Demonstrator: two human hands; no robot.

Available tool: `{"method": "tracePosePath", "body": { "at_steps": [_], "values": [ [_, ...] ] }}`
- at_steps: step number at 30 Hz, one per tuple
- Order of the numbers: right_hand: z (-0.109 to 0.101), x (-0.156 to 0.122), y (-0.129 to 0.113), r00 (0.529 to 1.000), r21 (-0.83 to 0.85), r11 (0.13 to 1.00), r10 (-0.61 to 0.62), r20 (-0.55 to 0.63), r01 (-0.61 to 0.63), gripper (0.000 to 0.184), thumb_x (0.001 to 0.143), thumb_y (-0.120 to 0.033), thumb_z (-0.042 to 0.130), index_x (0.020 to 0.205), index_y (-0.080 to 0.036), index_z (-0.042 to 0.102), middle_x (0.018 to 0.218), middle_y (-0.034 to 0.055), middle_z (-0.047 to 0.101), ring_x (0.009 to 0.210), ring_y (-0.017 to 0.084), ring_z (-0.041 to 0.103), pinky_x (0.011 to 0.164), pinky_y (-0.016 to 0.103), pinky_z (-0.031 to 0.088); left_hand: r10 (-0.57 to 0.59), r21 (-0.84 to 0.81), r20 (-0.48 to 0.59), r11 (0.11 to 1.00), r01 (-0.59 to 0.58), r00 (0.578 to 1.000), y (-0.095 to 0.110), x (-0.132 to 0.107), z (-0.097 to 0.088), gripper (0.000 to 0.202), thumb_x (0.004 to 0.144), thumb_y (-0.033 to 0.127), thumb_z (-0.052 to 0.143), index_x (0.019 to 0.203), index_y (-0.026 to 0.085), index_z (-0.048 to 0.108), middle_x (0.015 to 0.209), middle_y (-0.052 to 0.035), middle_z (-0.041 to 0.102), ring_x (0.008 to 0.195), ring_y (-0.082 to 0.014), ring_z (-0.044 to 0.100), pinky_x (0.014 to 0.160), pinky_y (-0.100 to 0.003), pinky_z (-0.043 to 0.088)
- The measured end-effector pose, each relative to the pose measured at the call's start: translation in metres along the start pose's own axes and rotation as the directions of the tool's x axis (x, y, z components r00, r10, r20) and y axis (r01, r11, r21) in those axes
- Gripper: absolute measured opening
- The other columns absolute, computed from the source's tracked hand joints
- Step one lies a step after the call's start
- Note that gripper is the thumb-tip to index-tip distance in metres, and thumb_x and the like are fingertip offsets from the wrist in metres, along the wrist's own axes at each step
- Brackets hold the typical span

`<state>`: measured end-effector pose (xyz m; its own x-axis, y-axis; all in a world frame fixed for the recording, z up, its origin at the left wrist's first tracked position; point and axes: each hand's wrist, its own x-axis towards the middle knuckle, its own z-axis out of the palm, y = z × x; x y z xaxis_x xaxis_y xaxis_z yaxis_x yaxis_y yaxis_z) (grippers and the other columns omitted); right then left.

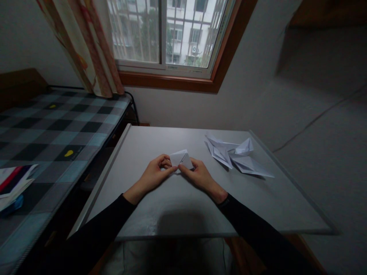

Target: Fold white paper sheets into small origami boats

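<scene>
lower edge of folded paper [180, 156] hidden.

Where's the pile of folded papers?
In the head view, the pile lies on the table, toward its far right, right of the small paper held between the left hand and right hand.

The small folded piece [181, 159] pinched between the left hand [156, 173] and the right hand [200, 176] is thin white paper, matt and sharply creased, as is the heap of folded sheets [239, 158] near it. The table [177, 210] under them has a smooth grey top with a faint dull sheen, and the 2 sleeves [109, 221] are matt black cloth. The bed cover [57, 126] is checked woven cloth, the curtain [86, 46] soft printed cloth, the window frame [229, 49] brown wood with a slight gloss, and the wall [286, 99] matt and pale.
</scene>
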<state>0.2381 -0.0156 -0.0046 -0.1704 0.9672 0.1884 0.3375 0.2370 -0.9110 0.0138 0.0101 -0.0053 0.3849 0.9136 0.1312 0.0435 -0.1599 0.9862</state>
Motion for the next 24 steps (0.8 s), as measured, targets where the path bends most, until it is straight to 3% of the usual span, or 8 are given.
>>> {"method": "tracePosePath", "body": {
  "at_steps": [4, 6, 10, 12, 14, 16, 20, 24],
  "values": [
    [0.0030, 0.0006, -0.0001, 1.000, 0.066, 0.998, -0.014, -0.003, 0.014, 0.027, 0.098, -0.043, 0.077, 0.114, -0.021, 0.078, 0.103, 0.0040, 0.080, 0.089, 0.023, 0.071, 0.078, 0.032, 0.055, 0.009, 0.105, 0.017, 0.994, -0.011, 1.000, -0.0004, -0.0013, -0.0021, 0.025, 0.089, 0.041, 0.086, 0.099, 0.020, 0.077, 0.088, -0.0043, 0.081, 0.084, -0.0212, 0.077, 0.080, -0.031, 0.059],
    [0.0038, 0.0004, -0.0009, 0.999, 0.128, 0.991, -0.026, -0.023, 0.029, 0.031, 0.096, -0.039, 0.080, 0.121, -0.023, 0.072, 0.105, 0.0033, 0.080, 0.092, 0.022, 0.073, 0.082, 0.032, 0.056, 0.024, 0.161, 0.023, 0.987, -0.028, 0.999, -0.0020, -0.0021, -0.0025, 0.022, 0.090, 0.040, 0.085, 0.096, 0.020, 0.080, 0.089, -0.0041, 0.082, 0.085, -0.0218, 0.076, 0.079, -0.031, 0.058],
    [0.0026, -0.0011, -0.0045, 1.000, 0.289, 0.957, 0.000, -0.003, 0.001, 0.076, 0.093, -0.036, 0.083, 0.159, -0.028, 0.046, 0.110, 0.0034, 0.082, 0.089, 0.021, 0.075, 0.081, 0.032, 0.058, 0.002, 0.215, 0.004, 0.977, -0.003, 1.000, -0.0014, -0.0028, -0.0016, 0.029, 0.094, 0.048, 0.080, 0.089, 0.020, 0.082, 0.085, -0.0041, 0.081, 0.080, -0.0220, 0.073, 0.075, -0.031, 0.056],
    [0.0014, -0.0020, -0.0060, 0.999, 0.301, 0.953, 0.019, 0.043, -0.031, 0.086, 0.092, -0.036, 0.083, 0.165, -0.028, 0.038, 0.110, 0.0041, 0.082, 0.085, 0.020, 0.075, 0.077, 0.031, 0.059, -0.008, 0.186, -0.026, 0.983, 0.013, 1.000, 0.0007, -0.0027, -0.0015, 0.031, 0.094, 0.051, 0.080, 0.092, 0.020, 0.083, 0.085, -0.0042, 0.081, 0.080, -0.0215, 0.073, 0.076, -0.031, 0.056],
    [0.0006, -0.0025, -0.0064, 0.994, 0.267, 0.962, 0.033, 0.109, -0.061, 0.080, 0.091, -0.036, 0.085, 0.160, -0.027, 0.044, 0.109, 0.0041, 0.083, 0.084, 0.020, 0.075, 0.075, 0.031, 0.058, 0.002, 0.140, -0.030, 0.990, 0.003, 1.000, 0.0022, -0.0024, -0.0019, 0.030, 0.094, 0.050, 0.082, 0.099, 0.020, 0.084, 0.089, -0.0047, 0.082, 0.083, -0.0214, 0.074, 0.078, -0.031, 0.057],
    [0.0005, -0.0025, -0.0057, 0.987, 0.219, 0.973, 0.043, 0.152, -0.076, 0.062, 0.092, -0.037, 0.085, 0.146, -0.026, 0.057, 0.106, 0.0032, 0.084, 0.085, 0.021, 0.076, 0.076, 0.031, 0.058, 0.022, 0.138, -0.022, 0.990, -0.018, 1.000, 0.0025, -0.0021, -0.0028, 0.030, 0.094, 0.049, 0.081, 0.100, 0.020, 0.084, 0.090, -0.0049, 0.083, 0.083, -0.0212, 0.074, 0.078, -0.031, 0.057],
    [0.0009, -0.0004, -0.0032, 0.992, 0.082, 0.996, 0.014, 0.123, -0.024, 0.027, 0.099, -0.046, 0.079, 0.114, -0.023, 0.076, 0.105, 0.0025, 0.083, 0.093, 0.022, 0.075, 0.080, 0.031, 0.055, 0.043, 0.180, -0.018, 0.983, -0.039, 0.999, 0.0015, -0.0016, -0.0043, 0.029, 0.097, 0.049, 0.078, 0.095, 0.020, 0.084, 0.086, -0.0041, 0.081, 0.079, -0.0206, 0.072, 0.074, -0.030, 0.055],
    [0.0007, 0.0018, -0.0029, 0.995, -0.050, 0.999, -0.004, 0.099, 0.009, 0.032, 0.104, -0.052, 0.073, 0.101, -0.022, 0.082, 0.093, 0.0001, 0.080, 0.084, 0.021, 0.070, 0.074, 0.030, 0.049, 0.054, 0.169, -0.020, 0.984, -0.050, 0.998, 0.0011, 0.0000, -0.0026, 0.028, 0.097, 0.048, 0.078, 0.103, 0.021, 0.086, 0.092, -0.0050, 0.083, 0.082, -0.0215, 0.073, 0.078, -0.032, 0.057]
  ]
}}
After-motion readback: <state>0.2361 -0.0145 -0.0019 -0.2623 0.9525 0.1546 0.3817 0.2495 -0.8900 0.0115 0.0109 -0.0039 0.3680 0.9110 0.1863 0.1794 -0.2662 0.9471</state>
